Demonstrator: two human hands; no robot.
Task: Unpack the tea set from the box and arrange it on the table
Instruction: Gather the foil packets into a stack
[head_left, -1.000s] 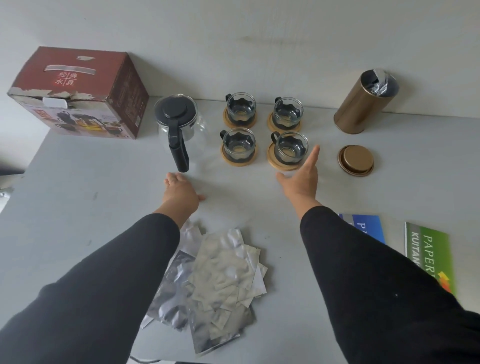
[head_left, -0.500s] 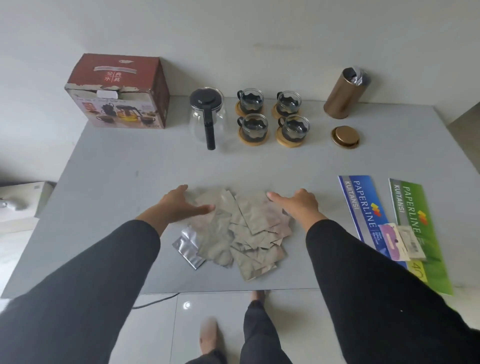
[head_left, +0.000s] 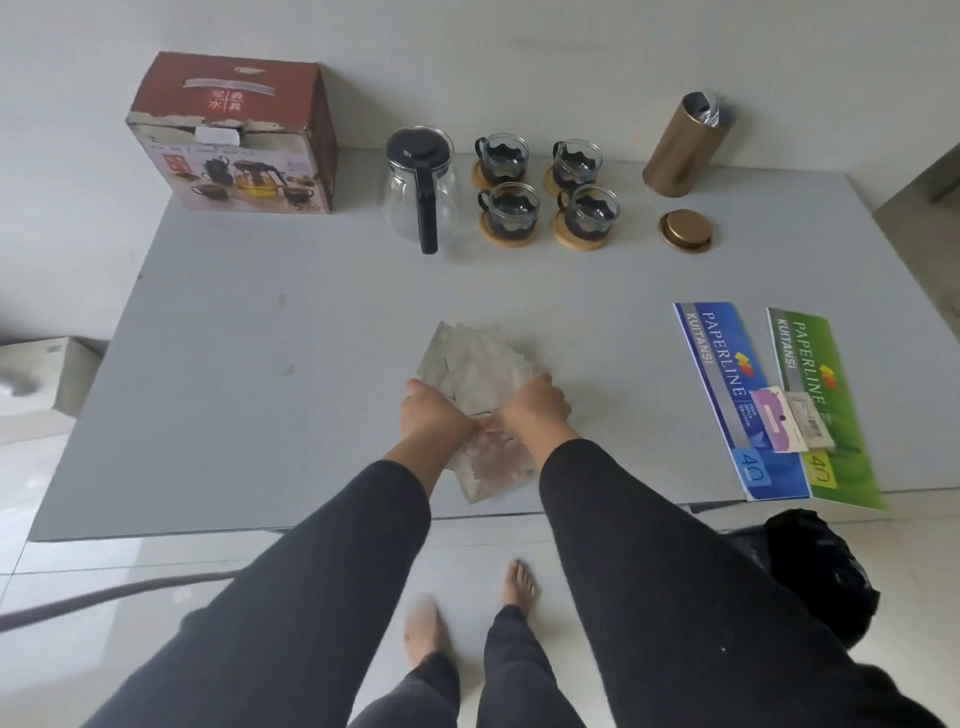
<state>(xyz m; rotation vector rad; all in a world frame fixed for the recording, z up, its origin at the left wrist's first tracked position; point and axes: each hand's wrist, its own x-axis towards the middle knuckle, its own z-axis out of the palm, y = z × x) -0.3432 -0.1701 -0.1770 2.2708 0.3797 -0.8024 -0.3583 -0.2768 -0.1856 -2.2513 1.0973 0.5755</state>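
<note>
Half a second earlier the foil packets (head_left: 480, 374) lay spread loosely between two flat hands; now they were bunched into one stack near the front edge of the surface (head_left: 260, 364). Left hand (head_left: 434, 418) and right hand (head_left: 535, 408) had closed in together, fingers curled round the stack from either side, seemingly to square it up. Behind, the teapot (head_left: 421, 187) stood just beside four cups (head_left: 545, 192) on their wooden coasters, already unpacked and arranged. At the back left corner sat the box (head_left: 234, 135), well apart from them
</note>
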